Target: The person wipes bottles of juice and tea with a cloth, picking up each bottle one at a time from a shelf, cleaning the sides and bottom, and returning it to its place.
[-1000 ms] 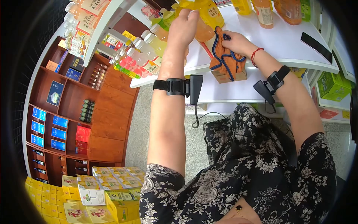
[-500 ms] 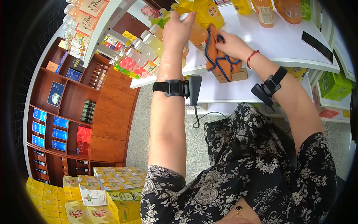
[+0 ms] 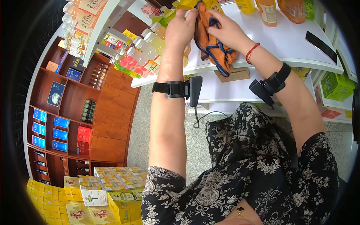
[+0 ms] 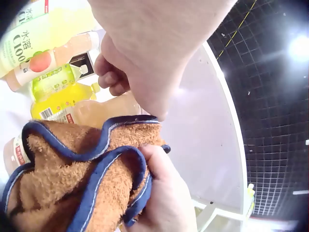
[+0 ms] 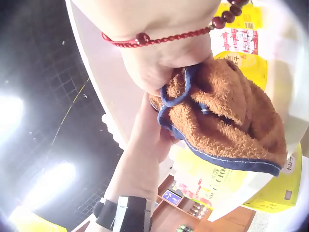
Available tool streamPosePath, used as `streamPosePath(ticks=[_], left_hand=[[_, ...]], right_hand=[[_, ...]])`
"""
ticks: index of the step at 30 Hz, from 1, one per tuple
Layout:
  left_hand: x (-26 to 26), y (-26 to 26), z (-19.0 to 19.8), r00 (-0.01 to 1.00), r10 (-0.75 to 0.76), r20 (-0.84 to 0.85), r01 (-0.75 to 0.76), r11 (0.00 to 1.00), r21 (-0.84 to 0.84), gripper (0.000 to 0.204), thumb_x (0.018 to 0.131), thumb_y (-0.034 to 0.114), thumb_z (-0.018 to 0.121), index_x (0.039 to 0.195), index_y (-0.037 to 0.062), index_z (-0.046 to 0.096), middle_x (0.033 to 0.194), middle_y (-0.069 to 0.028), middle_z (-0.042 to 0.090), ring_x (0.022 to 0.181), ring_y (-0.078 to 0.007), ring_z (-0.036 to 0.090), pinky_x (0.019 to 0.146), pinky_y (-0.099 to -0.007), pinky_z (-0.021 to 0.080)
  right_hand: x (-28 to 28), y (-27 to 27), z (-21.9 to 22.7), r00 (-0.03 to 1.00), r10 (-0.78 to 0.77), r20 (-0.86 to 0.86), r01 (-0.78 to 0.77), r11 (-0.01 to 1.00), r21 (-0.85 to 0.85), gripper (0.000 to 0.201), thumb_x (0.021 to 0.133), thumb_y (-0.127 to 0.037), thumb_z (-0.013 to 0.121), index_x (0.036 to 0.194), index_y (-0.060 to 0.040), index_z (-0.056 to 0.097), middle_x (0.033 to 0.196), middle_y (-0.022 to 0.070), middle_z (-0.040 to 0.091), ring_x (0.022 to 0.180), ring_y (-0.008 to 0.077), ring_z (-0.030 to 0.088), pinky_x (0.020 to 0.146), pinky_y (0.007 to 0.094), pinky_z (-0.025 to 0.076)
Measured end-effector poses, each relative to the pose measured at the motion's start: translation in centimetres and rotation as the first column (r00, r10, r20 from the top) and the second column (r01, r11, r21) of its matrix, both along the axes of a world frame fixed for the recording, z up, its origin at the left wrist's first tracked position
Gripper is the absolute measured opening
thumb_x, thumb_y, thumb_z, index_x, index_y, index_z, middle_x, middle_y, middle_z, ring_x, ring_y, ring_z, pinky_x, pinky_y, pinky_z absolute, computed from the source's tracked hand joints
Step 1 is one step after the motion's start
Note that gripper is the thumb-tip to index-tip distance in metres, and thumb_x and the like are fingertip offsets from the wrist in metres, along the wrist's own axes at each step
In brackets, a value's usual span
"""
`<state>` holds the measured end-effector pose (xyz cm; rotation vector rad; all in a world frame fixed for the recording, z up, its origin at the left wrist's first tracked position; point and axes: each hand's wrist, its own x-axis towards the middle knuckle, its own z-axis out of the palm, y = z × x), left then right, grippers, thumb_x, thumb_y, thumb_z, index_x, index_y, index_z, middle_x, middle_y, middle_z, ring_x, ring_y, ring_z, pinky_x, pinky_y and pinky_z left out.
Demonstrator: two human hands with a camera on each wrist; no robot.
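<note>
My left hand grips the top of a drink bottle with pale orange contents, thumb and fingers curled at its cap. In the head view the cloth and hand hide most of that bottle. My right hand holds a fuzzy orange-brown cloth with dark blue edging, bunched between thumb and fingers. The cloth lies against the bottle's side and its upper end reaches the left fingertips. In the right wrist view folds of the cloth hang below the right hand.
Several drink bottles line the white shelf on the left. More bottles stand at its back. A phone lies at the right. Below the shelf edge sits a cardboard box; yellow cartons are stacked at lower left.
The right hand has carried the cloth up and left, from low on the bottle to beside the left hand. The left hand keeps its grip near the bottle top, having shifted slightly.
</note>
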<state>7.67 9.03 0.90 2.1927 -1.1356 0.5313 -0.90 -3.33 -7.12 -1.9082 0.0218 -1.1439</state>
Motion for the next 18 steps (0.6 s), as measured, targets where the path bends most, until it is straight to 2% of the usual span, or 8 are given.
streamPosePath(ticks=[2,4,6,9,12,14,16,18], left_hand=[[0.4,0.3,0.0,1.0,-0.021,0.002,0.021,1.0,-0.007,0.055,0.088,0.048,0.043,0.12,0.0047,0.053,0.106,-0.0255,0.061,0.105,-0.0405,0.055,0.09,-0.0438,0.042],[0.3,0.4,0.1,1.0,-0.001,-0.019,0.0,1.0,-0.012,0.054,0.088,0.047,0.043,0.12,0.0045,0.053,0.107,-0.0254,0.061,0.105,-0.0402,0.055,0.09,-0.0435,0.042],[0.0,0.6,0.2,0.999,0.02,-0.043,-0.021,1.0,-0.017,0.054,0.088,0.046,0.043,0.121,0.0042,0.053,0.108,-0.0253,0.06,0.106,-0.0399,0.055,0.091,-0.0433,0.042],[-0.2,0.7,0.3,0.998,0.006,-0.062,-0.007,1.0,-0.018,0.057,0.087,0.048,0.045,0.12,0.0014,0.053,0.107,-0.0236,0.062,0.105,-0.0392,0.056,0.09,-0.0426,0.043],[0.0,0.8,0.0,0.994,0.036,-0.101,-0.038,0.999,-0.02,0.06,0.084,0.056,0.05,0.113,0.0044,0.058,0.102,-0.0233,0.062,0.102,-0.0347,0.058,0.086,-0.0392,0.044],[-0.1,0.7,0.0,0.994,0.106,-0.015,-0.106,0.994,-0.014,0.065,0.083,0.06,0.052,0.106,0.0004,0.058,0.096,-0.025,0.063,0.095,-0.0362,0.06,0.082,-0.041,0.045],[0.6,0.6,-0.3,0.993,0.113,0.019,-0.112,0.993,-0.028,0.066,0.082,0.061,0.052,0.104,-0.0009,0.058,0.094,-0.0256,0.063,0.094,-0.0372,0.061,0.081,-0.0416,0.046],[0.8,0.4,-0.4,0.992,0.116,0.056,-0.114,0.993,-0.037,0.066,0.081,0.061,0.053,0.101,-0.0021,0.057,0.092,-0.0262,0.063,0.093,-0.0382,0.061,0.081,-0.0423,0.046]], right_hand=[[1.3,-0.6,-2.3,0.991,-0.137,-0.007,0.134,0.979,-0.151,0.057,0.079,-0.028,0.058,0.13,-0.006,0.045,0.101,0.0209,0.062,0.096,0.0352,0.06,0.086,0.0385,0.046],[0.5,-1.0,-3.2,0.991,-0.067,-0.117,0.061,0.997,-0.057,0.058,0.079,-0.029,0.058,0.13,-0.0053,0.045,0.102,0.0218,0.062,0.097,0.0358,0.059,0.087,0.0381,0.046],[0.4,-1.7,-4.8,0.891,-0.008,-0.454,-0.026,0.997,-0.067,0.057,0.079,-0.03,0.058,0.128,-0.0048,0.046,0.104,0.0219,0.062,0.098,0.0355,0.059,0.087,0.0373,0.046],[0.2,-2.3,-4.8,0.845,0.052,-0.532,-0.063,0.998,-0.002,0.056,0.079,-0.032,0.057,0.127,-0.0044,0.047,0.106,0.022,0.062,0.098,0.0352,0.059,0.087,0.037,0.046],[0.3,-2.4,-3.6,0.891,0.033,-0.452,-0.047,0.999,-0.019,0.056,0.079,-0.031,0.057,0.126,-0.0035,0.047,0.106,0.0214,0.062,0.098,0.0345,0.06,0.086,0.037,0.046],[0.6,-1.7,-2.6,0.932,-0.007,-0.363,0.005,1.0,-0.005,0.055,0.079,-0.03,0.057,0.126,-0.004,0.048,0.106,0.0204,0.062,0.096,0.0337,0.06,0.084,0.0372,0.047],[-0.2,-0.2,-0.3,0.995,0.026,-0.093,-0.021,0.998,0.051,0.054,0.078,-0.028,0.057,0.126,-0.0042,0.048,0.106,0.0199,0.062,0.096,0.0338,0.06,0.085,0.0369,0.046],[-0.5,1.2,0.8,1.0,0.004,-0.019,-0.004,1.0,0.011,0.055,0.078,-0.027,0.058,0.127,-0.0046,0.047,0.105,0.0203,0.062,0.096,0.0341,0.06,0.085,0.0372,0.046]])
